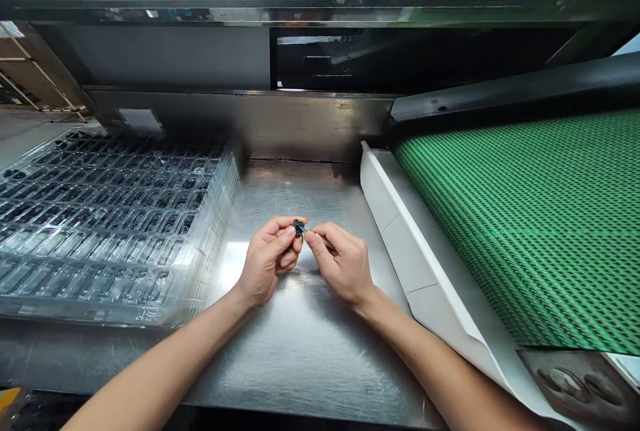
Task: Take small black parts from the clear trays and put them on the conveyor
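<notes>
Steel surface: a brushed metal worktable [300, 351] filled the middle of the view, seen from the wearer's head, both bare forearms reaching onto it.
Part in hand: a small black ring-shaped part [299, 228] was held above the table, between the two hands and well clear of everything else.
Left hand: the left hand [267, 261] pinched the part between thumb and forefinger, the other fingers curled in under it.
Right hand: the right hand [343, 261] was closed in a narrow pinch on a thin pale sliver [311, 231] that touched the part's edge — possibly a fine tool or a strip of flash, too small to tell.
Tray stack: clear plastic trays [100, 231] lay stacked to the left, their small pockets holding dark parts in many rows.
Belt: a green mesh conveyor [525, 218] ran along the right, behind a white side guard [400, 231].
Step in hand: judged from the grip, this was close work on one part — picking or trimming at its rim.
Next move calls for: a steady left pinch and a small, controlled pull or scrape from the right, with care not to flick the part out of the fingers.
</notes>
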Demonstrator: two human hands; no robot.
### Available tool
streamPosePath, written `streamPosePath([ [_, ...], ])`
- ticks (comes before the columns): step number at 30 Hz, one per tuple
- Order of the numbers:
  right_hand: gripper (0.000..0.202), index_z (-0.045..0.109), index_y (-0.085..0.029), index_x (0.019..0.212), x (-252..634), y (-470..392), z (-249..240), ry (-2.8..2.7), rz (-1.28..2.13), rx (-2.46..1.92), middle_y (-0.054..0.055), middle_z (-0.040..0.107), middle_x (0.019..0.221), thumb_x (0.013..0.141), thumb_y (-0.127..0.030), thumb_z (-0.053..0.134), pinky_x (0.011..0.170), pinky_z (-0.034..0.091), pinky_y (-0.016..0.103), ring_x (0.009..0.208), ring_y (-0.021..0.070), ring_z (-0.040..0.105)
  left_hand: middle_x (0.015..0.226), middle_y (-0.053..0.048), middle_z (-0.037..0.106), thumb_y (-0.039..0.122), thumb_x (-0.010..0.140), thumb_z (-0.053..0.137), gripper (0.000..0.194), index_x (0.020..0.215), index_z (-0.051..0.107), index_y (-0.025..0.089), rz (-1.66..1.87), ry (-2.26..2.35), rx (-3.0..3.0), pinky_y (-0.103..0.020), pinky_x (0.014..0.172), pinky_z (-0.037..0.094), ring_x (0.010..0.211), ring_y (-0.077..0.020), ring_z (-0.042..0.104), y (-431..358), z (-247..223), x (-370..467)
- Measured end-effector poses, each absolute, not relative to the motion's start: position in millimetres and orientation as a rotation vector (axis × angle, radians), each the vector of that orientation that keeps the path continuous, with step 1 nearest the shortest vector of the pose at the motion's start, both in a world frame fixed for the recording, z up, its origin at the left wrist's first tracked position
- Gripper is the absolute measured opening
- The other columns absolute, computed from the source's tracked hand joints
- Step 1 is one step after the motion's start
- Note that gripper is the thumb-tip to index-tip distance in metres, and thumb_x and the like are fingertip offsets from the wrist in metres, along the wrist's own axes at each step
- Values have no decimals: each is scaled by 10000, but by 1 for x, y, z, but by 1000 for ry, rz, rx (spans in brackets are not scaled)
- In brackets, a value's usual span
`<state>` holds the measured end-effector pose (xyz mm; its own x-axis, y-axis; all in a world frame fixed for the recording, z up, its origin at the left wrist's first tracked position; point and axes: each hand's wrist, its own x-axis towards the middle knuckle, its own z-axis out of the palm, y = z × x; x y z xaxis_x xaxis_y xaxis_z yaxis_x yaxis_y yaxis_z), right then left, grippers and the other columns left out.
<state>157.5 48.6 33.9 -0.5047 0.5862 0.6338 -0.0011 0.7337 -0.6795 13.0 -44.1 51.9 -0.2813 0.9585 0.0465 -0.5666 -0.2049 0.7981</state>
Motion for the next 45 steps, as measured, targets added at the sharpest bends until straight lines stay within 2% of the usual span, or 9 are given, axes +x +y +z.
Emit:
streamPosePath([
  [6, 286, 716, -216, 968, 157, 51, 37, -1852, 970, -502, -19, 616, 812, 1165, -381, 592, 663, 374, 306, 686, 175, 513, 774, 10, 607, 395, 931, 877, 335, 1137, 776, 150, 1715, 850, 684, -169, 450, 210, 505, -32, 355, -44, 51, 13],
  [11, 241, 703, -218, 934, 153, 47, 39, -1774, 1168, -511, -17, 635, 815, 1075, -412, 717, 648, 399, 284, 709, 180, 536, 771, 8, 617, 412, 958, 852, 346, 1168, 770, 149, 1716, 878, 760, -172, 458, 213, 501, -30, 344, -42, 45, 14],
  [15, 238, 689, -217, 885, 151, 47, 39, -1724, 1295, -499, -16, 620, 786, 1042, -393, 723, 662, 428, 271, 713, 181, 546, 765, 6, 624, 433, 974, 839, 364, 1177, 765, 141, 1715, 903, 847, -174, 471, 236, 496, -26, 348, -41, 40, 15],
  [24, 295, 687, -209, 895, 154, 49, 36, -1690, 1329, -563, -7, 598, 811, 1082, -437, 697, 665, 385, 291, 706, 175, 491, 784, 12, 606, 467, 910, 863, 418, 1129, 736, 134, 1672, 942, 678, -173, 436, 192, 486, -35, 370, -40, 44, 16],
  [28, 278, 693, -210, 904, 152, 48, 36, -1715, 1335, -576, -2, 634, 818, 1023, -453, 760, 655, 394, 285, 731, 184, 526, 764, 18, 611, 499, 911, 846, 449, 1118, 698, 129, 1657, 985, 711, -179, 425, 196, 466, -36, 352, -40, 44, 17],
  [32, 285, 707, -205, 853, 153, 50, 38, -1768, 1340, -635, -15, 621, 744, 992, -445, 773, 588, 348, 279, 649, 166, 467, 741, 21, 624, 533, 883, 862, 495, 1096, 652, 138, 1646, 1032, 753, -181, 426, 214, 463, -42, 368, -38, 43, 18],
  [37, 309, 711, -199, 807, 153, 52, 39, -1776, 1334, -671, -9, 625, 718, 959, -457, 785, 594, 362, 272, 644, 167, 491, 739, 23, 617, 564, 868, 857, 517, 1084, 645, 145, 1611, 1038, 744, -182, 421, 218, 471, -51, 374, -37, 45, 16],
  [45, 350, 694, -198, 829, 154, 50, 40, -1750, 1364, -688, 10, 650, 718, 972, -496, 806, 596, 392, 281, 629, 177, 493, 831, -21, 637, 643, 950, 760, 544, 1143, 706, 137, 1615, 997, 745, -191, 438, 286, 534, -80, 444, -36, 41, 16],
])
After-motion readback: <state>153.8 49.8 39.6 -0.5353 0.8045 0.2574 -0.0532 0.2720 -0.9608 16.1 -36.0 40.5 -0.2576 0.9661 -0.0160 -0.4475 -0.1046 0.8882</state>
